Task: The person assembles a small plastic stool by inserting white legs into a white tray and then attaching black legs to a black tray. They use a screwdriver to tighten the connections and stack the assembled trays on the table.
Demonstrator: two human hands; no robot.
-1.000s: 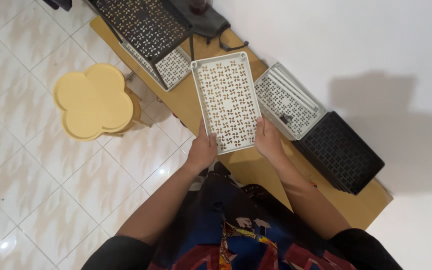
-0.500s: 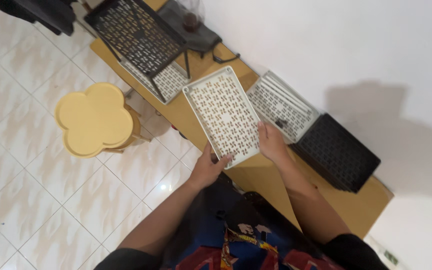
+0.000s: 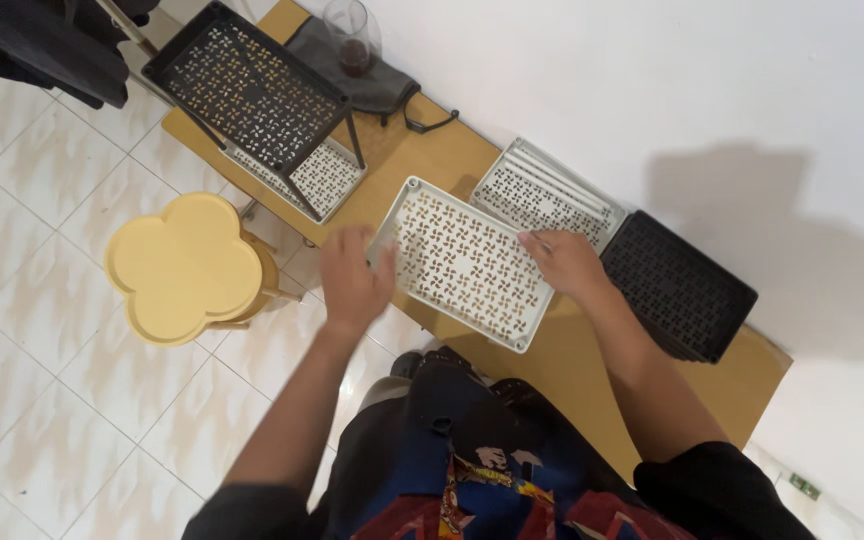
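Both hands hold a white perforated tray over the wooden counter.

At the middle of the frame the white tray (image 3: 465, 262) lies tilted across the counter's (image 3: 562, 370) front edge. The left hand (image 3: 352, 275) closes its grip on the tray's left short edge, though that hand is blurred, and the right hand (image 3: 567, 262) presses curled fingers on its upper right edge. I judge the step to be turning or positioning this tray; the next move calls for a steady two-handed hold that keeps it level. Counted: one white tray in hand, one grey slatted tray (image 3: 548, 192) just behind it, one black tray (image 3: 677, 285) at the right, one black two-tier rack (image 3: 252, 85) at upper left with a white tray as its lower shelf (image 3: 324, 178), one glass (image 3: 350, 35) on a dark cloth (image 3: 352, 85), one yellow stool (image 3: 184, 265) at the left.
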